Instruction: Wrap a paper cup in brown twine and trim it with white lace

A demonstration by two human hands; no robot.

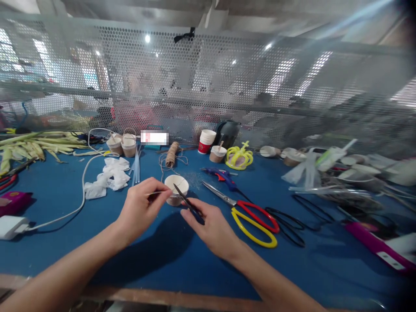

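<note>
My left hand (142, 209) is closed in a pinch on a thin light strand (159, 192), which looks like twine and runs toward a small paper cup (175, 200). The cup stands on the blue table with its white inside showing and a brownish band around its side. In my right hand (209, 225) a slim black pointed tool (188, 203), much like tweezers, is gripped with its tip over the cup. Behind the cup, a spool of brown twine (172, 154) lies with loose thread around it.
Large scissors (230, 202) with red and yellow handles and a blue glue gun (222, 177) lie right of the cup. White lace (108, 177) and a white cable (83, 186) are on the left. Behind stand stacked paper cups (206, 141) and a yellow crown-shaped piece (239, 157).
</note>
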